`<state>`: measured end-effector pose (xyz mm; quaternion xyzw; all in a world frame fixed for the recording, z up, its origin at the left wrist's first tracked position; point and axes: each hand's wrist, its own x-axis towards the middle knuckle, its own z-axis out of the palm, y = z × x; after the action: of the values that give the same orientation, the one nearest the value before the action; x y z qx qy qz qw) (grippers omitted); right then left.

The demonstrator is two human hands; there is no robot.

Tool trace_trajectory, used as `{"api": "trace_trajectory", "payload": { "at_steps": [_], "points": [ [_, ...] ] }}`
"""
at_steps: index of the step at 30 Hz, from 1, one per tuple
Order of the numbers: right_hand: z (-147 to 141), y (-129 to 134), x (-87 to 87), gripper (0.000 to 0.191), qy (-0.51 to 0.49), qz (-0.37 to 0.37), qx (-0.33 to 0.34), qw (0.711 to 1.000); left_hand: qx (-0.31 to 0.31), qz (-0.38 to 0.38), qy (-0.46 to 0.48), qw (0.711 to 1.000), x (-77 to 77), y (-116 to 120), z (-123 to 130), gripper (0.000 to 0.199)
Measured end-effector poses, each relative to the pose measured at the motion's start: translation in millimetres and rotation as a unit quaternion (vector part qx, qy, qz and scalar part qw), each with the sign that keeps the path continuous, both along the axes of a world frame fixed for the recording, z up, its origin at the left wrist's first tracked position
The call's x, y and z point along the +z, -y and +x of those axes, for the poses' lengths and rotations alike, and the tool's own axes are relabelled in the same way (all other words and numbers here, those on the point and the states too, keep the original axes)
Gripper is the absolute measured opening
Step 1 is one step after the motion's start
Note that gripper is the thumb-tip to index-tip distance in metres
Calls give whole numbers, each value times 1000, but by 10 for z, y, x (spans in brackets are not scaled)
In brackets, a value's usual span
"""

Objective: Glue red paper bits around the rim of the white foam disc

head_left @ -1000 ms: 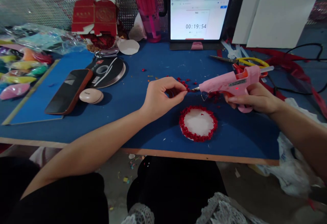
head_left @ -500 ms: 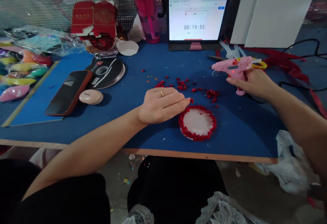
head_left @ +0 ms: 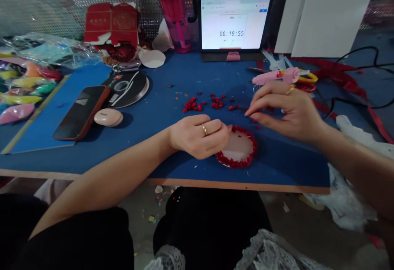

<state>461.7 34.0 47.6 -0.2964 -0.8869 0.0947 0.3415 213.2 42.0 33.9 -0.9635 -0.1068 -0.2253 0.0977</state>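
Observation:
A round white disc (head_left: 237,147), edged with crumpled red pieces, lies flat near the table's front edge. At the disc's upper left rim my left hand (head_left: 201,136) is closed in a pinch on a small red piece, which the fingers now mostly hide. My right hand (head_left: 286,108) hovers above and to the right of the disc, its thumb and fingers apart and holding nothing visible. Just behind that hand is a pink hot glue gun (head_left: 273,77), its handle hidden. Loose red pieces (head_left: 192,104) are scattered beyond the disc.
A tablet (head_left: 234,24) showing a timer stands at the back beside a pink bottle (head_left: 178,19). Leftward are a phone (head_left: 81,112), a pale oval case (head_left: 108,117) and a ribbon spool (head_left: 131,89). Yellow-handled scissors (head_left: 310,77) and a black cord (head_left: 353,97) lie to the right.
My right hand has let go of the glue gun and moved left and nearer to the disc. My left hand has shifted slightly down onto the disc's rim.

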Motion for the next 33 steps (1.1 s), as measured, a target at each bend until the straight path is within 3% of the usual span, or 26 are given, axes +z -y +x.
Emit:
{"api": "trace_trajectory", "payload": {
  "at_steps": [5,7,10,12,15,18,20,22,24,28,33],
  "points": [
    [-150,-88,-147,15,0,-154,73,985,-8,-106,-16,994,-1,9,-5,22],
    [-145,-97,-175,13,1,-170,77,982,2,-137,-31,990,1,11,-1,20],
    [-141,-89,-184,12,8,-170,77,982,-11,-119,-36,992,0,18,11,18],
    [-149,-83,-181,12,15,-180,80,980,-30,-68,-47,996,-5,22,18,20],
    [-160,-81,-185,14,17,-190,87,978,-57,70,-63,994,-24,17,14,28],
    [-162,-84,-206,13,7,-174,81,981,-85,229,22,969,-65,-16,-14,25],
    [-167,-82,-227,10,-6,-147,65,987,-65,272,85,956,-106,-54,-37,20],
    [-182,-73,-252,7,-20,-118,46,992,0,218,122,968,-157,-97,-51,16],
    [-207,-61,-279,6,-26,-95,31,995,64,88,154,982,-210,-138,-49,14],
    [-256,-48,-339,6,-10,-62,12,998,101,-166,172,966,-290,-179,-4,17],
    [-276,-56,-389,6,20,-40,12,999,119,-251,111,954,-322,-175,44,21]
  ]
}}
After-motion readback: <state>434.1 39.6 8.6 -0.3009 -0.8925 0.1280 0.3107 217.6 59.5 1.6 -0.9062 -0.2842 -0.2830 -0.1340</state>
